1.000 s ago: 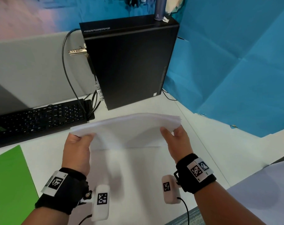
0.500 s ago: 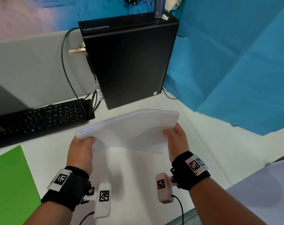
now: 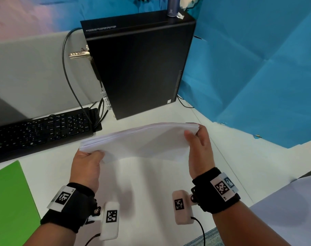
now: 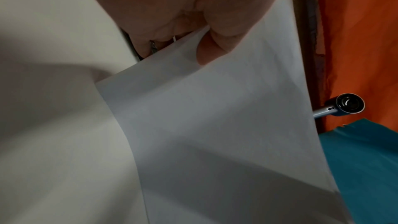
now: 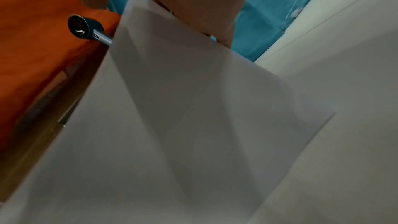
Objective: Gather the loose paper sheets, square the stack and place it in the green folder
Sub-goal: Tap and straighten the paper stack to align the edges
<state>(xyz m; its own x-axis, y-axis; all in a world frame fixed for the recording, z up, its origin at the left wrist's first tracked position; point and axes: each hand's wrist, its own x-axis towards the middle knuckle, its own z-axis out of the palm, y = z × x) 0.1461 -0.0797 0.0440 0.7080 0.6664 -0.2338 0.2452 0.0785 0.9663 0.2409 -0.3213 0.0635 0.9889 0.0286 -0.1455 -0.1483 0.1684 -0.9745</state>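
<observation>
- holding the paper stack (image 3: 142,141) clear of the worktop (image 3: 151,183), our left hand (image 3: 85,167) pinches its left end and our right hand (image 3: 199,150) grips its right end.
- we judge squaring is in hand: sheet edges look fanned, so loosen both grips and tap one long edge down.
- the green folder (image 3: 7,201) lies closed at far left.
- keyboard (image 3: 41,128) and computer tower (image 3: 140,63) crowd the back; neither blocks the way to the folder.
</observation>
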